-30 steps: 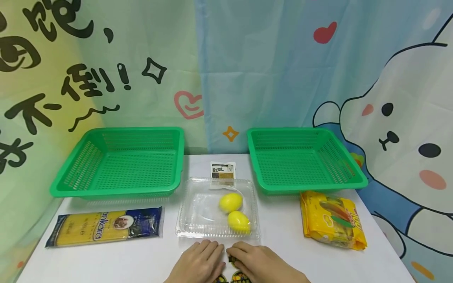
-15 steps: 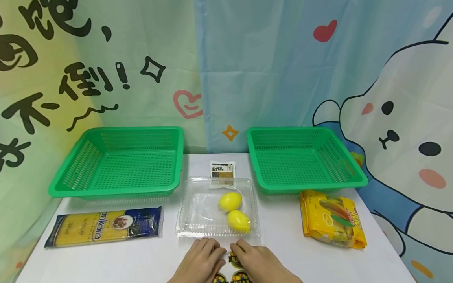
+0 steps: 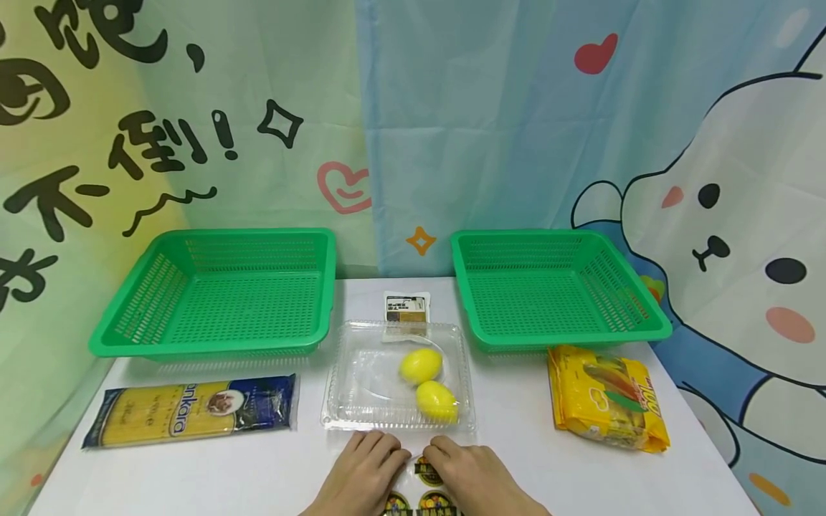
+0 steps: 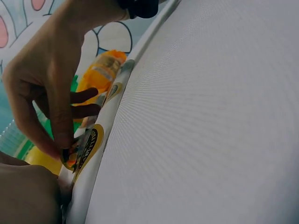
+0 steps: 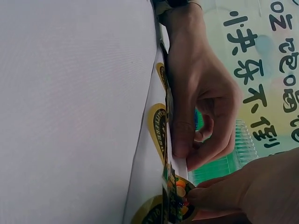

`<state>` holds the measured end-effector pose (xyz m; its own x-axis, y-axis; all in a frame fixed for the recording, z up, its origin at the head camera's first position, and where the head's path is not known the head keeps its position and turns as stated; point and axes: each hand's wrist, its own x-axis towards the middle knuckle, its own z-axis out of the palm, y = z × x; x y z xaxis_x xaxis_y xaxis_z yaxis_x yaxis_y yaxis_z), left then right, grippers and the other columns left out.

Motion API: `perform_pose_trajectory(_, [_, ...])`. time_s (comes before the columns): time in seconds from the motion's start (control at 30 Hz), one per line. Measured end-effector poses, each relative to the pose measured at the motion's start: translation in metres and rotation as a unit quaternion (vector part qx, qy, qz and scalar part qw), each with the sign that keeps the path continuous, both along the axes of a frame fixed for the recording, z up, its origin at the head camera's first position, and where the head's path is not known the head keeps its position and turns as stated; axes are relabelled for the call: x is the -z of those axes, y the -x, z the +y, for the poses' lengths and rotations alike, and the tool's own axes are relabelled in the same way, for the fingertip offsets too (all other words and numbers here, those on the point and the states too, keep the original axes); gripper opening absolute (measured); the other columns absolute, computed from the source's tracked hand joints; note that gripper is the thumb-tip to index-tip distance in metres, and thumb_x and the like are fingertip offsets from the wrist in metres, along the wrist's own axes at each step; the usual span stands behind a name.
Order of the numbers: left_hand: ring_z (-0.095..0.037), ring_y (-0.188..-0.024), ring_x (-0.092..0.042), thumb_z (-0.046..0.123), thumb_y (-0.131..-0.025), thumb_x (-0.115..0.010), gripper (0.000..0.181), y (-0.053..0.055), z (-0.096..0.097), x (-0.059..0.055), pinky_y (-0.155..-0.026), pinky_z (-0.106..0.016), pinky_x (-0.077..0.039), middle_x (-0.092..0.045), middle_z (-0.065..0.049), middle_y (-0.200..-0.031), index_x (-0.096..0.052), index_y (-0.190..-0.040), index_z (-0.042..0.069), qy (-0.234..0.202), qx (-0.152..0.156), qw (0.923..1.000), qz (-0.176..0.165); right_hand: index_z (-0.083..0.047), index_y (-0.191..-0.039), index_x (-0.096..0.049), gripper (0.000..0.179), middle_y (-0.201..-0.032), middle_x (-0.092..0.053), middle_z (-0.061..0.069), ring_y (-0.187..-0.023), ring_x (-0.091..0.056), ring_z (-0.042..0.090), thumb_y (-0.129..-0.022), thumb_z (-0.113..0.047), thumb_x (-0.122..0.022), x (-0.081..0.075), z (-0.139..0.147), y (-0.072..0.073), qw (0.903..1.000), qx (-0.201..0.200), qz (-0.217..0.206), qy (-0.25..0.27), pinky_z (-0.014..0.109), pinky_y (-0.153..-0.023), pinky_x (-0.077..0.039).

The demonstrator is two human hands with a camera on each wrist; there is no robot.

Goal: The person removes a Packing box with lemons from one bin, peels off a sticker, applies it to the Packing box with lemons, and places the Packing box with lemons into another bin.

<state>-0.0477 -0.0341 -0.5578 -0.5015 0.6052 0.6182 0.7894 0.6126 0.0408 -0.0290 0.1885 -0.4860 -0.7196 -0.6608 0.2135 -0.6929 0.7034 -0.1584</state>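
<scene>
So compared with a second ago, the gap between the left hand (image 3: 361, 474) and right hand (image 3: 476, 476) is a bit wider, and more of the sheet (image 3: 411, 484) with its round black-and-yellow labels shows in there. The lemons (image 3: 429, 385) in the clear box (image 3: 364, 387) just beyond, both baskets (image 3: 258, 301) (image 3: 555, 301), the pasta (image 3: 193, 410) on the left and the yellow pack (image 3: 609, 399) on the right haven't budged.

From the head you mostly get the backs of the hands, thumbs pretty much hidden. The left wrist cam catches the right thumb and index finger pinched together on the sheet, plus a dark band (image 4: 141, 6) on that wrist. The right wrist cam shows the left thumb and index finger clamped on it too. Sheet's at the near side, stretched between both sets of fingertips.
</scene>
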Motion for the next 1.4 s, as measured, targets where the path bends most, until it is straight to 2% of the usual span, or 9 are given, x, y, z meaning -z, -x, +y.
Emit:
perform_pose_trajectory(0.4, [-0.014, -0.088, -0.058, 0.017, -0.083, -0.059, 0.022, -0.001, 0.001, -0.002, -0.078, -0.031, -0.048, -0.062, 0.008, -0.093, -0.075, -0.098, 0.021, 0.004, -0.001, 0.9999, 0.014, -0.013, -0.095, -0.072, 0.024, -0.080, -0.058, -0.008, -0.060, -0.044, -0.005, -0.077, -0.007, -0.087, -0.003, 0.005, -0.002, 0.9997, 0.006, -0.016, 0.018, 0.011, -0.050, -0.035])
perform_pose_trajectory(0.5, [-0.014, -0.088, -0.059, 0.017, -0.086, -0.057, 0.020, -0.002, 0.001, -0.003, -0.077, -0.031, -0.048, -0.062, 0.008, -0.092, -0.073, -0.097, 0.021, 0.009, -0.003, 0.9999, 0.013, -0.014, -0.096, -0.073, 0.021, -0.085, -0.062, -0.009, -0.064, -0.050, -0.006, -0.081, -0.005, -0.085, -0.007, 0.010, -0.001, 0.9979, 0.002, -0.022, 0.060, 0.010, -0.054, -0.041])
perform_pose_trajectory(0.6, [-0.014, -0.087, -0.059, 0.016, -0.099, -0.049, 0.025, -0.003, 0.002, -0.004, -0.076, -0.031, -0.048, -0.063, 0.008, -0.092, -0.073, -0.096, 0.020, 0.017, -0.001, 0.9997, 0.020, -0.016, -0.096, -0.075, 0.016, -0.090, -0.068, -0.011, -0.073, -0.060, -0.005, -0.087, -0.005, -0.082, -0.018, 0.014, 0.001, 0.9911, -0.008, -0.051, 0.123, 0.009, -0.064, -0.048])
perform_pose_trajectory(0.73, [-0.014, -0.086, -0.062, 0.020, -0.109, -0.033, 0.044, -0.003, 0.001, -0.007, -0.075, -0.031, -0.051, -0.066, 0.007, -0.091, -0.076, -0.099, 0.019, 0.011, 0.003, 0.9995, 0.028, -0.017, -0.099, -0.076, 0.014, -0.093, -0.074, -0.009, -0.078, -0.061, -0.006, -0.091, -0.006, -0.079, -0.036, 0.015, 0.007, 0.9726, -0.028, -0.098, 0.209, 0.008, -0.068, -0.050])
perform_pose_trajectory(0.9, [-0.012, -0.078, -0.064, 0.021, -0.105, -0.042, 0.039, -0.005, 0.002, -0.014, -0.074, -0.027, -0.054, -0.070, 0.005, -0.084, -0.078, -0.094, 0.012, -0.064, 0.021, 0.9976, 0.014, -0.018, -0.102, -0.076, 0.017, -0.095, -0.073, -0.009, -0.073, -0.054, -0.006, -0.092, -0.005, -0.079, -0.060, 0.016, 0.017, 0.9603, -0.032, -0.099, 0.259, 0.008, -0.061, -0.046])
perform_pose_trajectory(1.0, [-0.008, -0.067, -0.061, 0.019, -0.104, -0.050, 0.032, -0.007, 0.002, -0.027, -0.065, -0.017, -0.052, -0.069, 0.004, -0.078, -0.077, -0.090, 0.008, -0.166, 0.041, 0.9854, -0.001, -0.018, -0.104, -0.076, 0.018, -0.098, -0.073, -0.009, -0.074, -0.056, -0.005, -0.093, -0.005, -0.078, -0.072, 0.015, 0.023, 0.9591, -0.028, -0.093, 0.266, 0.013, -0.061, -0.050])
perform_pose_trajectory(1.13, [-0.007, -0.061, -0.057, 0.021, -0.103, -0.059, 0.025, -0.001, 0.000, -0.059, -0.057, -0.012, -0.047, -0.070, -0.002, -0.079, -0.075, -0.098, 0.002, -0.285, 0.048, 0.9573, -0.010, -0.018, -0.106, -0.077, 0.016, -0.100, -0.074, -0.008, -0.076, -0.058, -0.002, -0.095, -0.007, -0.076, -0.085, 0.013, 0.031, 0.9579, -0.026, -0.088, 0.272, 0.018, -0.063, -0.053])
perform_pose_trajectory(1.3, [-0.010, -0.072, -0.060, 0.019, -0.098, -0.075, 0.019, 0.017, -0.002, -0.104, -0.063, -0.013, -0.045, -0.073, 0.000, -0.092, -0.073, -0.114, 0.009, -0.297, 0.043, 0.9461, -0.123, -0.018, -0.105, -0.077, 0.015, -0.098, -0.072, -0.008, -0.077, -0.056, -0.001, -0.094, -0.007, -0.077, -0.096, 0.009, 0.041, 0.9606, -0.013, -0.067, 0.270, 0.015, -0.064, -0.049])
perform_pose_trajectory(1.4, [-0.007, -0.073, -0.061, 0.006, -0.091, -0.080, 0.021, 0.030, 0.000, -0.119, -0.061, -0.013, -0.042, -0.073, 0.005, -0.090, -0.076, -0.109, 0.015, -0.297, 0.049, 0.9357, -0.183, -0.016, -0.105, -0.077, 0.014, -0.098, -0.071, -0.008, -0.077, -0.056, 0.000, -0.094, -0.007, -0.077, -0.098, 0.005, 0.046, 0.9619, -0.003, -0.047, 0.269, 0.015, -0.064, -0.049])
